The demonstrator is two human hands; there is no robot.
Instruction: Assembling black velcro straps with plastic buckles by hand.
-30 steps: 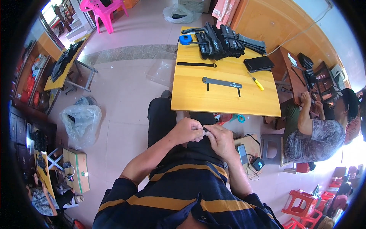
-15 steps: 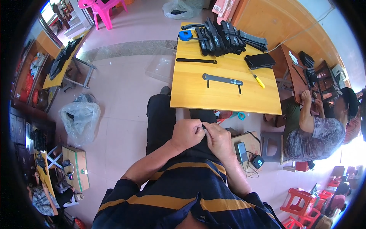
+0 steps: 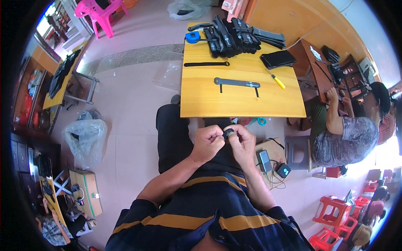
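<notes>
Pale tiled flooring is being shown all around a yellow wooden table, which is standing just beyond the seated person's knees. On the far end of the table a heap of black straps is lying, with a blue tape measure just to its left and a black pouch to its right. Nearer, a single black strap is lying flat, and nearer still a grey strap with two short black tabs is stretched across the middle; a yellow-handled screwdriver is resting just right of it. Below the near table edge, over the lap, a small black piece is being held between both hands. The left hand is being kept curled, its fingers drawn together and pinched on the left side of the piece, while the right hand is being closed on the piece from the right, fingertips pressed to it. What kind of part it is cannot be told, since it is mostly being hidden by the fingers. On the right, another person is being seen seated at a brown desk. On the left floor a clear plastic bag is lying, and a pink plastic chair is standing far off.
</notes>
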